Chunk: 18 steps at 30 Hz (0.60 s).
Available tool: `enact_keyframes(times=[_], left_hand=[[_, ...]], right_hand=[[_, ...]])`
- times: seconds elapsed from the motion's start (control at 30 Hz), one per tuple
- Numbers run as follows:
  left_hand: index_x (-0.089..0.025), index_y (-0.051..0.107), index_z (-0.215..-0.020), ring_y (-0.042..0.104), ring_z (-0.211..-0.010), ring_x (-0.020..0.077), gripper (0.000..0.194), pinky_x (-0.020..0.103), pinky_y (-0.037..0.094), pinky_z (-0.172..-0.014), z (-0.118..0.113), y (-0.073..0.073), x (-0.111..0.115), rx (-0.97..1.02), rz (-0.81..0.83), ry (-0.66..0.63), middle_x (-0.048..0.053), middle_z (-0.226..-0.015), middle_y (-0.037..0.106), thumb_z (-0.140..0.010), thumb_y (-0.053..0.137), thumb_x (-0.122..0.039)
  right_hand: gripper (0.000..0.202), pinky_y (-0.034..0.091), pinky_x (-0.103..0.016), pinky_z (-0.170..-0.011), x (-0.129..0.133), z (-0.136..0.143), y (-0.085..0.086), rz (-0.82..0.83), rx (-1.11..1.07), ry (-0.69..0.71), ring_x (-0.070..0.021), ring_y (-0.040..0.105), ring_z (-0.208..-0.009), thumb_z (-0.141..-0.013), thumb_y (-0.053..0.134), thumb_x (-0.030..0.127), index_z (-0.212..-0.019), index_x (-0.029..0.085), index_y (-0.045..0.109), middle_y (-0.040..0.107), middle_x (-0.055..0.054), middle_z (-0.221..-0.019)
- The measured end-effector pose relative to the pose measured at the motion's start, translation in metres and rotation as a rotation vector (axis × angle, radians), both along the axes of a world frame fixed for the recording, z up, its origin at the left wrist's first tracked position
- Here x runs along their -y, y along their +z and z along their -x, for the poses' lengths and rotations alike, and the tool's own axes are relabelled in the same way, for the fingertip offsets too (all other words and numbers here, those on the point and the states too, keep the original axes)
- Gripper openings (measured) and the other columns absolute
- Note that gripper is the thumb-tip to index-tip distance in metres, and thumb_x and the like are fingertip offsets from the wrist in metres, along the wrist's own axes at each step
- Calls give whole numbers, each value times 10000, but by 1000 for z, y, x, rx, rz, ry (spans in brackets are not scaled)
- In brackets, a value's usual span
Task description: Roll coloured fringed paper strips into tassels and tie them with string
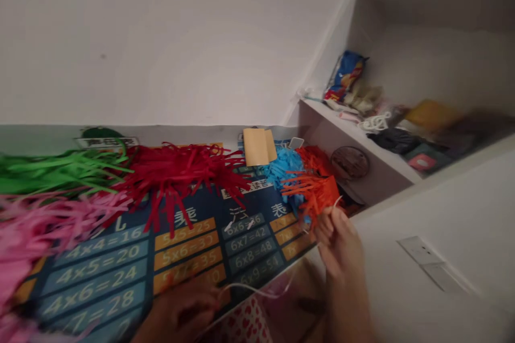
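Observation:
A thin white string (257,291) runs in a slack curve between my two hands above the table's front edge. My left hand (187,303), smeared by motion, is closed on one end of it. My right hand (336,233) pinches the string at the right, and a short white tip sticks up past the fingers. Just behind my right hand lies a fringed orange paper bundle (317,193), beside a light blue one (284,166). Further left is a red fringed paper bundle (181,169).
Green (60,169) and pink (52,225) fringed paper lie at the left on a times-table mat (132,257). A tan card (257,147) lies near the wall. Shelves (386,155) at the right hold a snack bag (346,75) and clutter. A wall socket (420,252) is at the right.

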<state>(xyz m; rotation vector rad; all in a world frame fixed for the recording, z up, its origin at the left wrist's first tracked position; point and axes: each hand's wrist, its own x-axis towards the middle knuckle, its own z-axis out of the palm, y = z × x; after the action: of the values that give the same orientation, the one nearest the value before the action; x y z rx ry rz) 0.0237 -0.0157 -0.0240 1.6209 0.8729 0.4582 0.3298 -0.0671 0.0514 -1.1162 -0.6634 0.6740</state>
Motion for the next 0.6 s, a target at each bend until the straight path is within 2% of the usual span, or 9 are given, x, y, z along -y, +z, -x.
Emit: enact_keyframes(times=[0.03, 0.1, 0.17, 0.23, 0.3, 0.37, 0.5, 0.6], left_hand=[[-257, 768, -726, 655, -903, 235, 153, 307, 515, -804, 2, 9, -3, 94, 3, 125, 37, -922, 742, -695, 653, -352], [-240, 775, -725, 658, -854, 233, 170, 301, 521, -768, 3, 25, -5, 173, 126, 272, 57, -890, 741, -648, 741, -387], [-212, 761, -722, 650, -698, 187, 235, 256, 512, -647, 2, 34, -4, 254, 398, 463, 41, -766, 730, -566, 824, -376], [-189, 730, -725, 611, -560, 143, 312, 231, 486, -561, -1, 36, -1, 385, 651, 573, 8, -651, 695, -509, 873, -362], [-176, 696, -723, 595, -507, 123, 351, 227, 481, -545, -3, 35, 3, 506, 788, 603, -11, -607, 675, -488, 897, -342], [-167, 675, -708, 600, -502, 116, 370, 224, 485, -551, -3, 34, 5, 571, 826, 619, -13, -610, 681, -469, 914, -317], [-156, 667, -684, 607, -522, 112, 379, 216, 479, -560, -1, 34, 4, 586, 800, 613, -9, -626, 693, -450, 920, -312], [-161, 678, -693, 607, -565, 112, 316, 221, 477, -606, 1, 32, 5, 544, 731, 571, -12, -644, 697, -506, 885, -310]], right_hand=[[270, 351, -201, -395, 2, 21, -6, 71, 176, -8, -97, 444, -443, -827, 673, 464, -718, 217, 668, 500, 40, -533], [273, 396, -237, -479, 4, 65, -20, 183, 431, 86, -142, 538, -531, -809, 689, 426, -653, 203, 682, 583, 2, -567], [263, 389, -244, -521, 6, 105, -33, 231, 655, 221, -150, 570, -562, -851, 634, 353, -646, 200, 692, 629, -5, -596], [290, 369, -237, -524, 7, 132, -40, 210, 825, 291, -136, 570, -546, -906, 545, 303, -679, 206, 696, 637, 6, -595], [281, 371, -230, -534, 6, 144, -41, 174, 865, 324, -129, 581, -549, -919, 524, 273, -710, 214, 702, 646, 15, -604], [268, 382, -224, -555, 3, 148, -39, 171, 864, 363, -125, 596, -566, -926, 520, 251, -741, 230, 713, 665, 23, -631], [258, 384, -224, -571, 0, 150, -37, 175, 873, 398, -126, 603, -585, -929, 523, 248, -755, 236, 714, 678, 24, -657], [282, 383, -228, -565, -1, 152, -38, 181, 901, 426, -131, 579, -566, -941, 501, 271, -739, 219, 693, 652, 16, -627]])
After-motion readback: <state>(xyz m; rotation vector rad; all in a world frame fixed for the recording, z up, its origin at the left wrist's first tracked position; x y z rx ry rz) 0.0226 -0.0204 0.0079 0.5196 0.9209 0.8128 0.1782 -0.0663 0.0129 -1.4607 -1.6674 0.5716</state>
